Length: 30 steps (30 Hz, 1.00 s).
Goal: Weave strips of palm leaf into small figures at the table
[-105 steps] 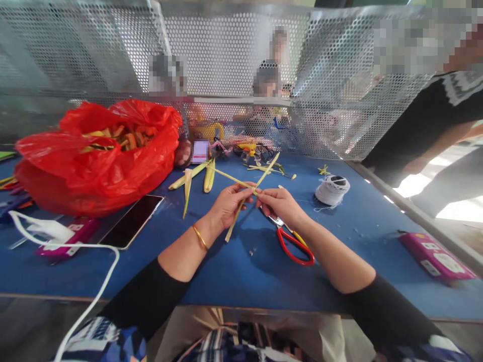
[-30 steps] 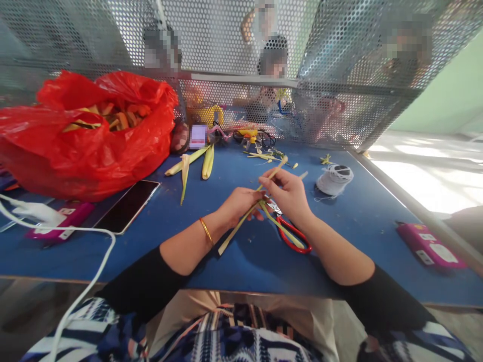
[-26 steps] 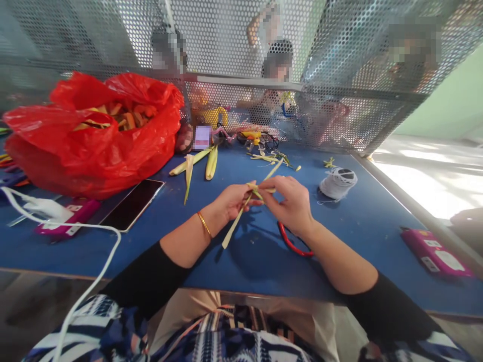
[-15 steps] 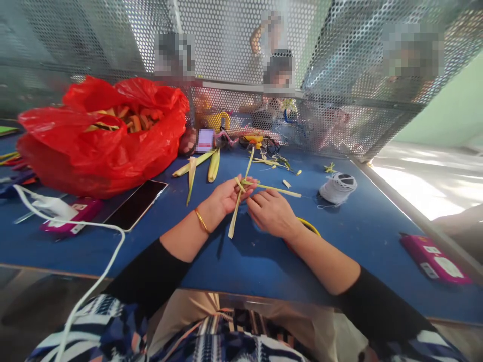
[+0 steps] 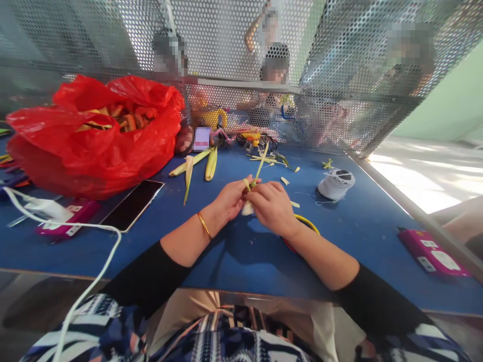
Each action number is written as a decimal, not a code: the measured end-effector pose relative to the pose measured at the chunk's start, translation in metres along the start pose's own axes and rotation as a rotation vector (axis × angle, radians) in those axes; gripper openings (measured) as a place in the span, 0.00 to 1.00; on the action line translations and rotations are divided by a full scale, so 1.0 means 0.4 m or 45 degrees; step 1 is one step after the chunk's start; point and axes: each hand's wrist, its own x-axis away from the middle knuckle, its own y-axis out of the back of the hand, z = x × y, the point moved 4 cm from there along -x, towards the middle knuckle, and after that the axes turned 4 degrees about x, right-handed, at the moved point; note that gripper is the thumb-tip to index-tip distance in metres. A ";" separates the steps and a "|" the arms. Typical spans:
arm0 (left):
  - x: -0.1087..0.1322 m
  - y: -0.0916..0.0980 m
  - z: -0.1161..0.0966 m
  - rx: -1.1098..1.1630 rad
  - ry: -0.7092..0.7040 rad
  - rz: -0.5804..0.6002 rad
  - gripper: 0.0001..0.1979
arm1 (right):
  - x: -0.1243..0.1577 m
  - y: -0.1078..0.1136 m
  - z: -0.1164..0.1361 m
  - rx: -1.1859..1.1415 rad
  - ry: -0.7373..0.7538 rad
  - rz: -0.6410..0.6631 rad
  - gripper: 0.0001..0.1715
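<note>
My left hand [image 5: 229, 199] and my right hand [image 5: 270, 208] meet over the blue table [image 5: 234, 256], both pinched on folded yellow-green palm leaf strips [image 5: 253, 181]. One strip end sticks up and away past my fingers. A gold bangle sits on my left wrist. Under my right wrist lie scissors [image 5: 306, 223] with yellow and red handles, mostly hidden.
A red plastic bag [image 5: 94, 133] of leaf pieces stands at the left, with a dark phone [image 5: 131, 204] and white cable [image 5: 86, 236] before it. Loose leaf strips [image 5: 196, 166], a white thread spool [image 5: 335, 183], a pink case [image 5: 433, 246]. Perforated metal screens ring the table; people sit behind them.
Over the frames my hands folded the crossed strips tighter. The long strip that pointed right half a second ago is now tucked in, and my right hand has closed over the bundle.
</note>
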 end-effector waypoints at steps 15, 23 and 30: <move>0.014 -0.006 -0.012 -0.268 -0.070 0.008 0.04 | 0.032 -0.039 -0.123 -0.631 -1.246 -0.119 0.11; 0.024 -0.021 -0.023 -0.342 -0.196 0.107 0.08 | 0.032 -0.049 -0.144 -0.917 -1.410 -0.127 0.12; 0.014 0.018 -0.043 -0.437 -0.352 -0.336 0.09 | 0.014 -0.032 -0.105 -0.867 -1.017 0.198 0.06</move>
